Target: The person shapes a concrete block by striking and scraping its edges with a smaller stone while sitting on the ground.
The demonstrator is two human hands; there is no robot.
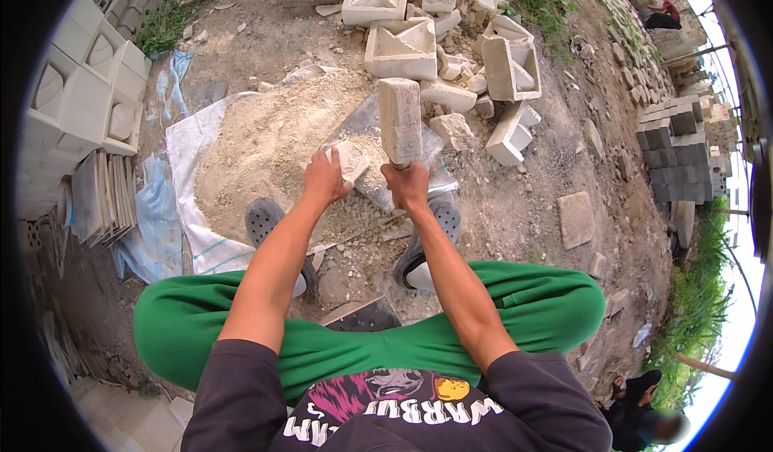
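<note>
My right hand [407, 185] is wrapped round the short handle of a mallet [400, 118], whose long, pale, box-shaped head stands raised beyond the fist. The fingers of my left hand [324, 180] grip a cream-coloured broken block piece [351, 160], low over a flat dark grey plate [431, 140]. Pale crumbs are strewn on the plate around the piece. Left of my left hand spreads a heap of sandy rubble [258, 134] on a white sheet [183, 162]. The mallet head is apart from the block piece.
Broken moulded blocks [403, 49] are piled beyond the plate. Patterned blocks [97, 74] and thin boards [105, 190] stand at the left, near blue plastic [157, 218]. Grey blocks [676, 154] are stacked at the right. Other people sit at far right and lower right.
</note>
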